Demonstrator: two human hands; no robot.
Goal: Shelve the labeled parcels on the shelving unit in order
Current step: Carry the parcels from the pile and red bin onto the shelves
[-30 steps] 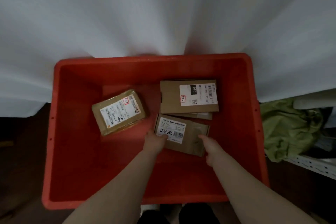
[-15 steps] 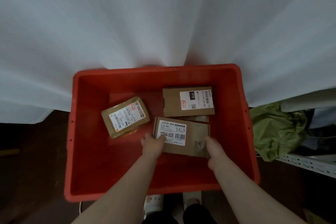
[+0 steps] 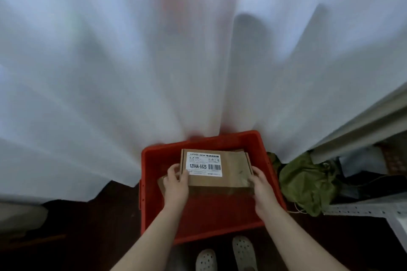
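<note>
Lifted since a second ago, the cardboard parcel (image 3: 234,174) is now hanging above the floor of the red bin (image 3: 145,204), and the camera is sitting higher, so the bin is looking smaller.

A white curtain (image 3: 99,77) is filling the upper and left parts of the view and is draping down to the bin's far rim. Inside the bin, at its left, a corner of a second brown parcel (image 3: 161,183) is showing just under the left hand (image 3: 176,185). That hand is gripping the lifted parcel's left edge, with the thumb lying on top and the fingers curling underneath. The parcel is lying nearly flat, label up. Its white label (image 3: 204,164) is reading "12V4A 48W", followed by small characters too fine to read, then in bold "12V4A-5525", with a barcode to the right of that. The right hand (image 3: 263,189) is holding the parcel's right edge, fingers wrapping beneath it. Both forearms are reaching forward from the bottom of the view. Right of the bin, a crumpled green cloth (image 3: 306,182) is lying beside a perforated shelving unit (image 3: 363,211).
</note>
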